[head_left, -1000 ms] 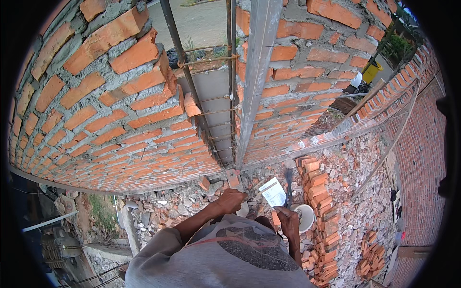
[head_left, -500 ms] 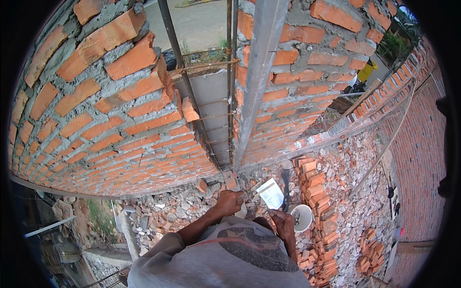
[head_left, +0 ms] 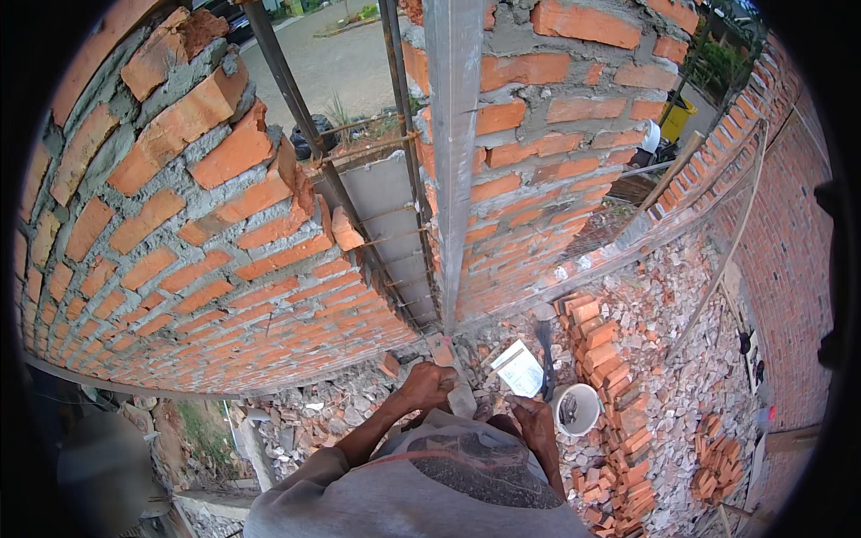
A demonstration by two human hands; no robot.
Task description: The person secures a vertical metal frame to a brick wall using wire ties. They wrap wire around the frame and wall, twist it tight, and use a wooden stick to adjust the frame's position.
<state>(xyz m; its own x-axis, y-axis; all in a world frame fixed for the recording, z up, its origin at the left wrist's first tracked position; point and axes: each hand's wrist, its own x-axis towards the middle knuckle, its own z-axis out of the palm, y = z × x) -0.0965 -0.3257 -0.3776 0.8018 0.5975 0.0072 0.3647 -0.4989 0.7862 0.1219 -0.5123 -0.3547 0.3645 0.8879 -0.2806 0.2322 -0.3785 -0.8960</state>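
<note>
My left hand (head_left: 427, 387) is closed low in front of my body, its fingers curled around something I cannot make out. Just beside it is a flat grey piece (head_left: 462, 402); whether it lies on the rubble or touches the hand is unclear. My right hand (head_left: 536, 421) is also closed, and what it grips is hidden. Beyond its fingers is a white rectangular card or pad (head_left: 520, 369) with markings. To its right stands a white bucket (head_left: 587, 411) with dark contents. A dark long-handled tool (head_left: 545, 348) lies between the pad and the bricks.
Ahead rise two brick wall sections (head_left: 215, 260) with grey mortar, separated by a gap with steel rods (head_left: 341, 193) and an upright grey post (head_left: 451, 161). A long row of loose bricks (head_left: 605, 359) runs along the right. Broken rubble (head_left: 686, 359) covers the ground.
The view has turned slightly, so the post shifts left and the bucket and bricks shift right. My left hand has drawn slightly back from the wall; the right hand stays near the bucket.
</note>
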